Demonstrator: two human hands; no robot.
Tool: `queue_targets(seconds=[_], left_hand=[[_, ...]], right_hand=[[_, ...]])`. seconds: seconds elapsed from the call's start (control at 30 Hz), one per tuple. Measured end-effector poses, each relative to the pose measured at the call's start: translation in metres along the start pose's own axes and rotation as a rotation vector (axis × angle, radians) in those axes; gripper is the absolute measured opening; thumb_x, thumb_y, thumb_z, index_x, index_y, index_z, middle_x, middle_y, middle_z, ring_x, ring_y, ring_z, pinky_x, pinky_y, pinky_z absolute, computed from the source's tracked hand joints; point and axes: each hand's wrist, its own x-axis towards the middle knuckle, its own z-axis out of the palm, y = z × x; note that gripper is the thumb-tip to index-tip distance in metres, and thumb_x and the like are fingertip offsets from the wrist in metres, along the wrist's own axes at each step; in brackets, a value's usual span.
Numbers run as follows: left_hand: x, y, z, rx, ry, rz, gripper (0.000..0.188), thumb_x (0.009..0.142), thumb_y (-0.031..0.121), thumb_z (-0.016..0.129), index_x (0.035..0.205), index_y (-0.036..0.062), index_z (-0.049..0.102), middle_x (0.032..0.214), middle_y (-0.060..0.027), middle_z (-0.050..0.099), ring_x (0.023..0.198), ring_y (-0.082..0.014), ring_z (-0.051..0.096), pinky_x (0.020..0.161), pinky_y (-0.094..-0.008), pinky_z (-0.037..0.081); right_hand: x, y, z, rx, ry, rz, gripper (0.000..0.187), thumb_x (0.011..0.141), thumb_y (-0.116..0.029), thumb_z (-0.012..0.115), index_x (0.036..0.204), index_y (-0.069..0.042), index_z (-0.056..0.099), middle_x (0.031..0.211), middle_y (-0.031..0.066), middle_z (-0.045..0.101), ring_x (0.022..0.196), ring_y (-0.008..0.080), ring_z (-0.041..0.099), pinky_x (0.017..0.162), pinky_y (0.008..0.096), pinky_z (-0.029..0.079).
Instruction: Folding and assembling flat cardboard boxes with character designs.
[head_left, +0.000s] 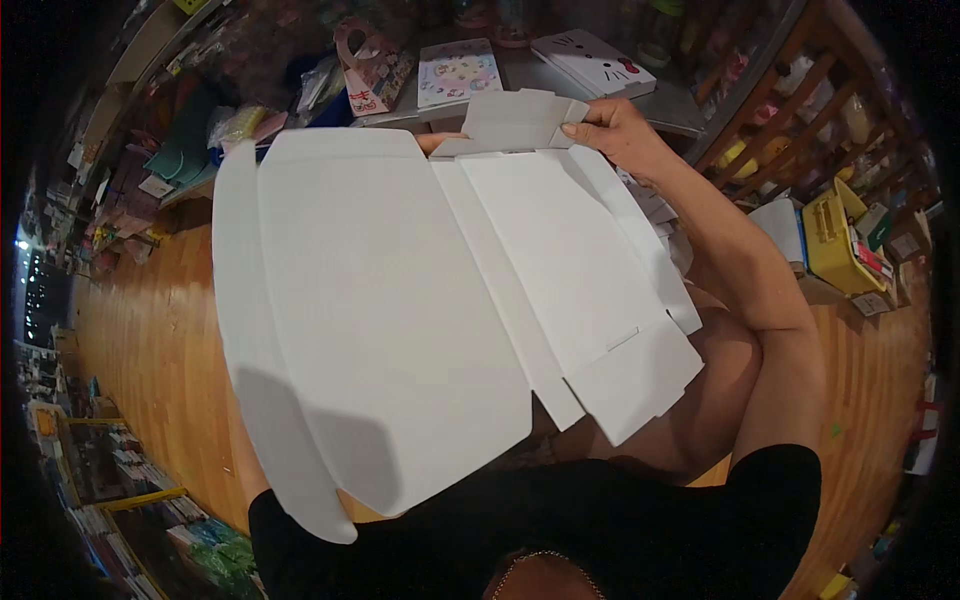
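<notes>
A partly folded white cardboard box (390, 290) spreads out in front of me, over my lap. Its wide lid panel, with a long curved side flap, lies to the left; the shallow tray part (560, 240) with its side walls is to the right. At the far end, my right hand (622, 135) pinches a small end flap (515, 120), thumb on its near face. Part of my left hand (444, 143) shows at the far edge, between the lid and that flap. The rest of it is hidden behind the cardboard, and it appears to grip the box there.
Beyond the box, a grey table holds a white illustrated box (458, 72), a white cat-face box (594, 62) and a pink patterned carton (375, 70). A yellow bin (835, 235) stands right, by wooden slats (800, 95). Shelves of goods (130, 490) line the left, above wooden flooring (150, 330).
</notes>
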Motion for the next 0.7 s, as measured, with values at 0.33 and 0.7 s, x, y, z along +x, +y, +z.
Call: queue_targets(seconds=[0.33,0.7], left_hand=[[-0.012,0.010,0.013,0.306,0.114,-0.038,0.045,0.095,0.036,0.034,0.124,0.0036,0.041,0.102,-0.0035,0.057,0.081,-0.0099,0.055,0.075,-0.0265,0.045],[0.014,-0.022,0.005,0.188,0.064,0.252,0.034,0.094,0.032,0.039,0.119,0.0095,0.036,0.104,-0.0049,0.049,0.095,-0.0103,0.048,0.083,-0.0246,0.042]], right_hand=[[-0.017,-0.047,0.020,-0.273,-0.036,0.067,0.021,0.080,-0.015,0.058,0.088,0.004,0.063,0.061,0.0105,0.059,0.046,0.0157,0.055,0.045,0.0300,0.045],[-0.014,-0.057,0.033,-0.271,-0.007,0.161,0.018,0.083,-0.015,0.055,0.090,0.001,0.061,0.060,0.0097,0.057,0.042,0.0159,0.053,0.036,0.0304,0.043]])
